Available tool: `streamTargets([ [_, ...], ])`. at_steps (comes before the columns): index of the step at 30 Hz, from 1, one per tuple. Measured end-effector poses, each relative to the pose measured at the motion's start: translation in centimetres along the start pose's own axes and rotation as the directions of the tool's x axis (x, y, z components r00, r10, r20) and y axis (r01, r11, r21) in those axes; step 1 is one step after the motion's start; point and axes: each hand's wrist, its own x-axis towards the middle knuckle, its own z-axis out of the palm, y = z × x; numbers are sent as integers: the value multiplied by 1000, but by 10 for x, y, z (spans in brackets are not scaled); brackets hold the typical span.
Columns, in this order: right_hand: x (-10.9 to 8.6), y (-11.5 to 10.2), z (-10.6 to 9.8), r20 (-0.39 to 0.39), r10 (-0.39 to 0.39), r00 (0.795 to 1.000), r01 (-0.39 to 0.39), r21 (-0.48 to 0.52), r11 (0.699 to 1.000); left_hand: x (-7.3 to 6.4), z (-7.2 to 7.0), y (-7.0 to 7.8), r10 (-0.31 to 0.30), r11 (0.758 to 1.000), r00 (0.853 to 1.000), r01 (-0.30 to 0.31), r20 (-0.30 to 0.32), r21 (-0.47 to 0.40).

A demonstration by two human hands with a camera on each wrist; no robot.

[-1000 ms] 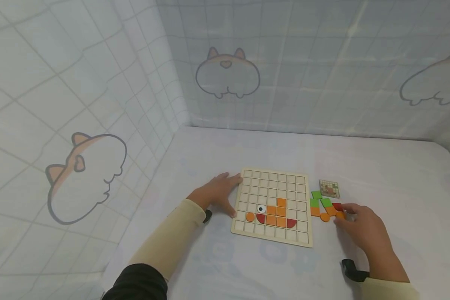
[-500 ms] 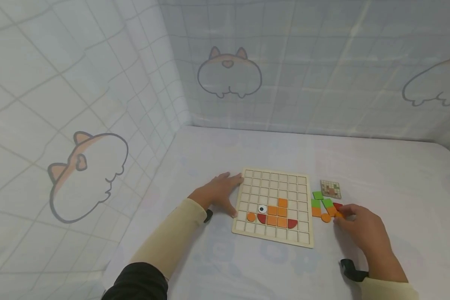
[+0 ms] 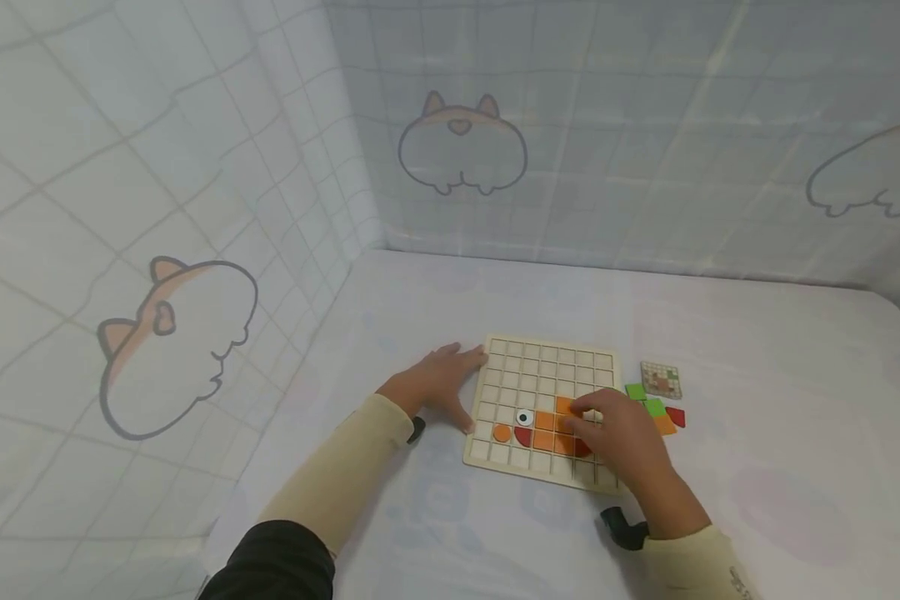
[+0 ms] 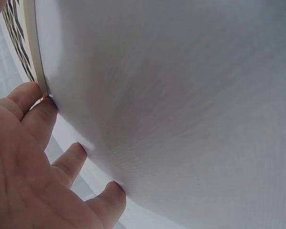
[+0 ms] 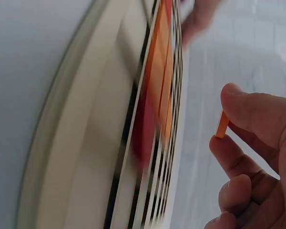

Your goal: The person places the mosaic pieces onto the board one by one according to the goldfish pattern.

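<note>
A wooden grid board (image 3: pixel 510 375) lies on the white table. Set in its cells are several orange squares (image 3: pixel 544 421), an orange disc (image 3: pixel 502 432), a white eye disc (image 3: pixel 524 417) and red rounded pieces (image 3: pixel 522 437). Over the board's right half, my right hand (image 3: pixel 630 442) pinches a small orange tile (image 5: pixel 222 125) between thumb and finger. It hides part of the orange and red pieces beneath it. Along the board's left edge, my left hand (image 3: pixel 438 387) spreads its fingers and thumb, touching the rim. In the left wrist view its fingertips (image 4: pixel 115 189) meet the table.
Right of the board lie loose green tiles (image 3: pixel 635 392), an orange tile (image 3: pixel 665 425) and a red piece (image 3: pixel 676 416). A small pattern card (image 3: pixel 661 380) sits just behind them. Tile-patterned sheets form walls at the left and back.
My right hand has moved left from the loose pieces to above the board, carrying an orange tile out of the pile. My left hand stays at the board's edge.
</note>
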Motion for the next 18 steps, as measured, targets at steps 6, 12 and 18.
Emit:
streamTargets([
  [6, 17, -38, 28, 38, -159, 987, 160, -12, 987, -1, 0, -1, 26, 1000, 1000, -26, 15, -4],
  [12, 31, -65, 46, 102, -174, 979, 180, -55, 982, -2, 1, -6, 54, 998, 999, -55, 4, 42],
  [18, 40, -80, 57, 137, -181, 974, 193, -79, 978, -2, 1, -9, 47, 998, 999, -47, -6, 38],
])
